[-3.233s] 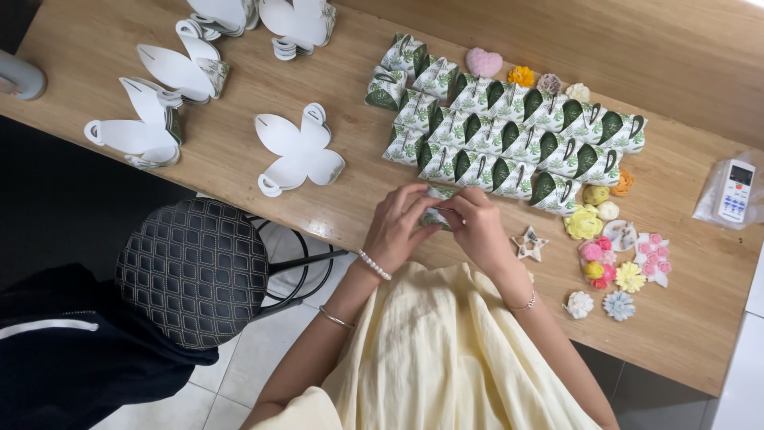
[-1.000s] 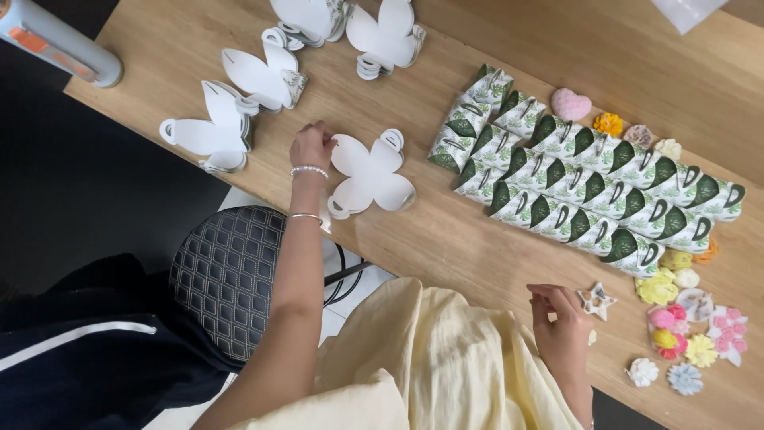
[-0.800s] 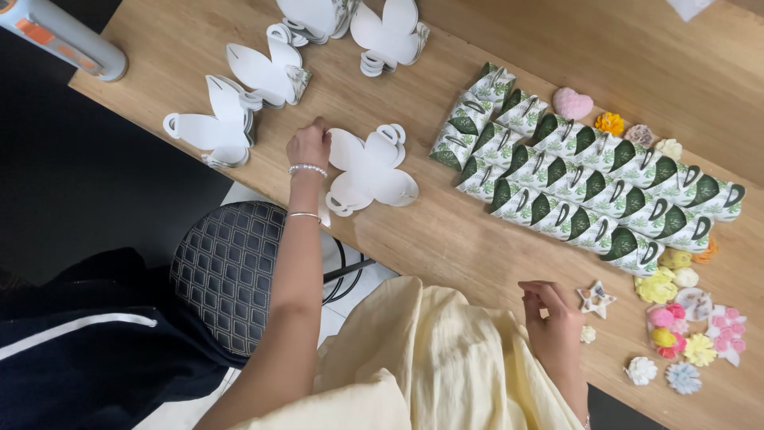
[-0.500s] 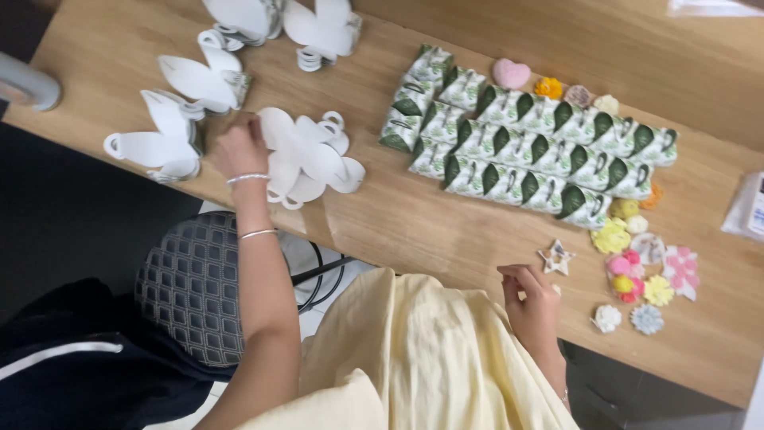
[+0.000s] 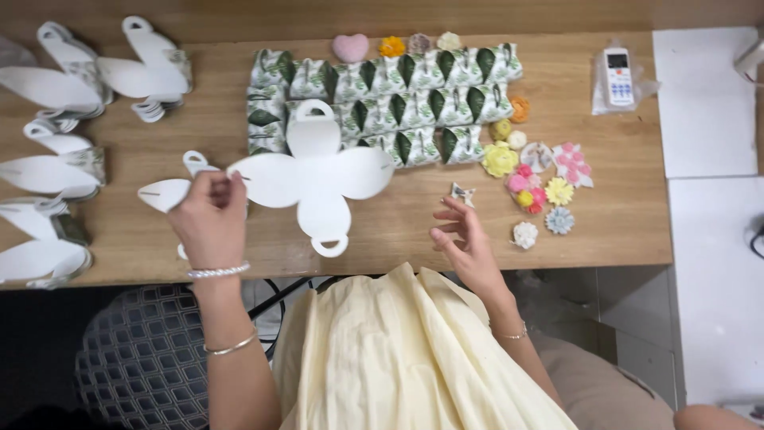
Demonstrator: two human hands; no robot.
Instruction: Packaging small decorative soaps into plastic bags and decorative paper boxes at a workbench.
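One view, from the head camera, looks straight down on a wooden table (image 5: 605,231) and the person's lap in pale yellow cloth. The left hand (image 5: 211,219) is raised over the table's near edge, fingers pinched together on one flap of a flat white box blank (image 5: 314,175), a die-cut card shaped like four petals with looped tabs. The blank hangs spread out above the table, its far tab overlapping the rows of folded leaf-print boxes (image 5: 398,95) behind it. The right hand (image 5: 465,243) hovers near the table's front edge with fingers apart and curled, holding nothing; a small star-shaped trinket (image 5: 462,193) lies just beyond its fingertips. To the right of the boxes lies a cluster of small coloured flower decorations (image 5: 541,179) in yellow, pink, white and blue, and a pink heart (image 5: 350,48) sits at the far edge. Stacks of more white blanks (image 5: 56,171) lie along the left side. A white remote control (image 5: 617,76) in a clear wrapper rests near the far right corner. A dark patterned stool seat (image 5: 143,358) shows below the left arm.
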